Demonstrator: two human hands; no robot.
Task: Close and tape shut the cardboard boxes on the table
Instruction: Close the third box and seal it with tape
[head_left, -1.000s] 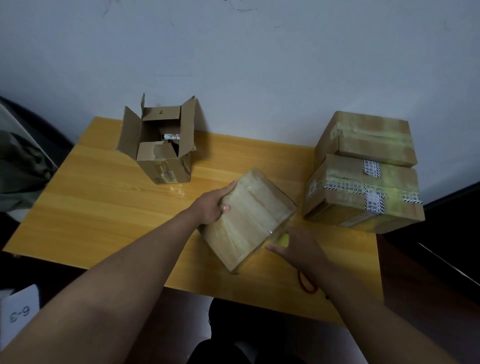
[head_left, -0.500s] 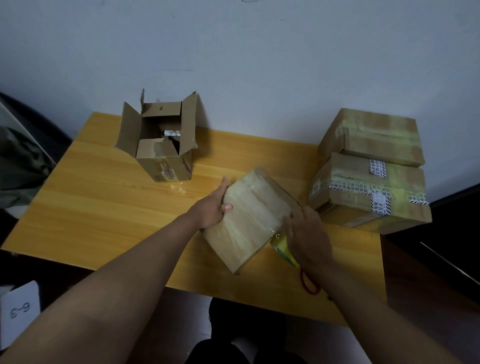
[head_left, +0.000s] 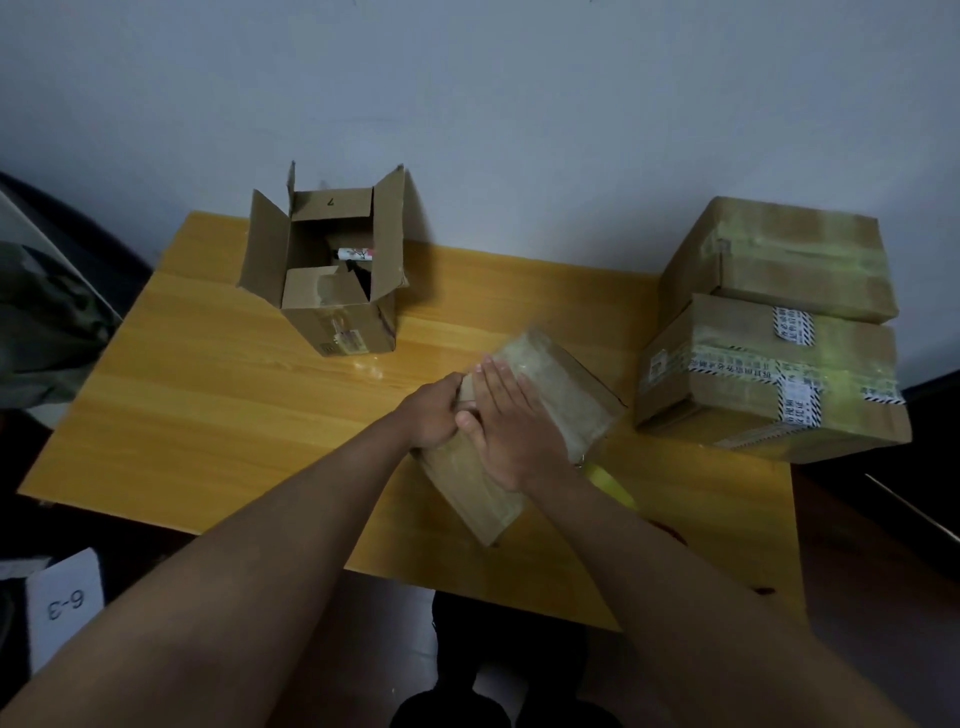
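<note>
The right hand (head_left: 511, 431) lies flat, fingers straight, on the taped box (head_left: 550, 395); the left hand (head_left: 434, 415) has its grip curled round the box's left edge. The box sits askew near the surface's (head_left: 208, 395) front edge. Behind, an open box (head_left: 332, 291) holds small items; two sealed boxes (head_left: 774, 338) are stacked at right.

The table (head_left: 208, 395) at centre frame was yellow wood-grain, smooth with a soft sheen; the open box (head_left: 332, 312) at upper left was plain matt brown cardboard; the closed box (head_left: 550, 400) at centre wore glossy clear tape over its cardboard; the stacked boxes (head_left: 774, 332) at right showed shiny yellowish tape and printed paper strips; the wall (head_left: 467, 104) behind looked matt, painted.
</note>
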